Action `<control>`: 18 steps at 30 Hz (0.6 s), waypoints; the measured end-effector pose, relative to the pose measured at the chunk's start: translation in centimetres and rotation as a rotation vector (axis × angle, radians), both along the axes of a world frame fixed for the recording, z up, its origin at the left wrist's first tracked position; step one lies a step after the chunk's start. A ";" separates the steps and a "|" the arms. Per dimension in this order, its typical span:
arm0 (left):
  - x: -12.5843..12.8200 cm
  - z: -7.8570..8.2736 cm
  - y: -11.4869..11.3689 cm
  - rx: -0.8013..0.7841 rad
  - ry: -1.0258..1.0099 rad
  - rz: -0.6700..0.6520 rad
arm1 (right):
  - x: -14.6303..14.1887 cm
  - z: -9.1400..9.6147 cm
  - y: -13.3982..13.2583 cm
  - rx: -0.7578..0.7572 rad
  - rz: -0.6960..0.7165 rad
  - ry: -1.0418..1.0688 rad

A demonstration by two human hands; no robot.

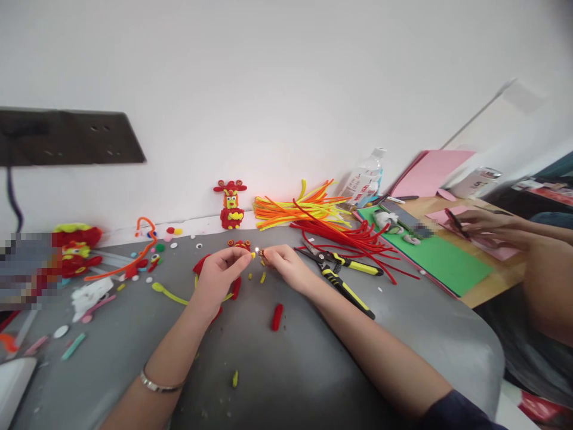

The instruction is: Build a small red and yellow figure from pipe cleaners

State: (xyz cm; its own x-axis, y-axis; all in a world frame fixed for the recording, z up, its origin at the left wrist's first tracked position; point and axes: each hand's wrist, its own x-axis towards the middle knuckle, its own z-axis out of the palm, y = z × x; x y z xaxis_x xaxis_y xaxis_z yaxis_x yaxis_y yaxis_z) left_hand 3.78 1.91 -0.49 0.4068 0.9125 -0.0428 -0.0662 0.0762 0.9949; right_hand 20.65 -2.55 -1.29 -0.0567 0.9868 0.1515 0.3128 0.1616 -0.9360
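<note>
One grey table (447,334), lower frame. Black-yellow pliers (335,282), right of centre. Right hand (286,269), centre, fingers curled, grip unclear. Left hand (219,278), just beside, thumb and finger pinched. Yellow bit (253,255), centre, between left fingertips.

unreadable red lettering on bottle (364,180), blurred mark on can (477,183)

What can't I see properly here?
In the head view:
Yellow bit: too small, partly covered by the left hand.
Small thing in the right hand: mostly hidden by its grip.
Red piece: partly behind the left hand.
White thing: cut off by the left edge.
</note>
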 end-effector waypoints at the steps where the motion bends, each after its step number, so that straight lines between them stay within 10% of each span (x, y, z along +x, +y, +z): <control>1: 0.0 0.0 0.0 0.002 0.002 0.001 | 0.0 0.0 0.0 0.000 0.003 -0.003; 18: -0.1 0.2 0.1 0.010 0.002 0.032 | -0.1 0.2 -0.1 -0.046 0.028 -0.024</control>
State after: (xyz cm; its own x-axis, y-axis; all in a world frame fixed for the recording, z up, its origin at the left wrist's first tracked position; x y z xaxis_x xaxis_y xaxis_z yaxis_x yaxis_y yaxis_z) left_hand 3.67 1.97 -0.30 0.3774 0.9254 -0.0343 -0.0667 0.0641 0.9957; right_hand 20.59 -2.69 -1.12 -0.0877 0.9906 0.1048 0.3308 0.1282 -0.9349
